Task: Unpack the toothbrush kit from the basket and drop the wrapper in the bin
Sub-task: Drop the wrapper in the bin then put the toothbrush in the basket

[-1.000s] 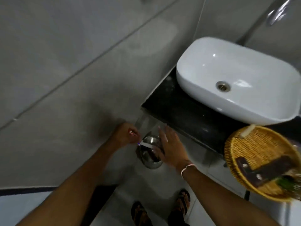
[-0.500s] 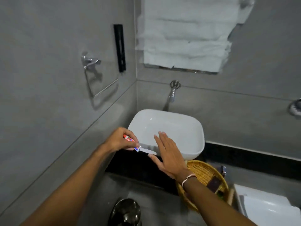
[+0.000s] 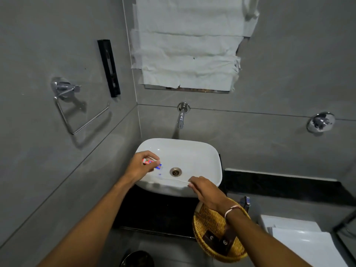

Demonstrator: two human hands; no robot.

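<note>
My left hand (image 3: 141,165) is over the left side of the white sink (image 3: 202,157), closed on a small red-and-blue toothpaste tube (image 3: 152,163). My right hand (image 3: 206,191) is at the sink's front rim and pinches the end of a thin white toothbrush (image 3: 171,181), which stretches left across the rim and is faint against the white bowl. Under my right wrist stands the wicker basket (image 3: 204,226), on the black counter's right end, with dark sachets (image 3: 213,240) in it. The metal bin (image 3: 137,259) shows at the bottom edge, on the floor. No wrapper is visible.
A wall tap (image 3: 181,117) hangs above the sink. Paper sheets (image 3: 186,49) cover the mirror. A chrome towel ring (image 3: 71,110) and a black bracket (image 3: 108,68) are on the left wall. A white toilet cistern (image 3: 300,243) stands at the lower right.
The view rose from the bin on the floor to the sink. My left hand moved over the bowl with the tube. My right hand went from flat and open to pinching the toothbrush.
</note>
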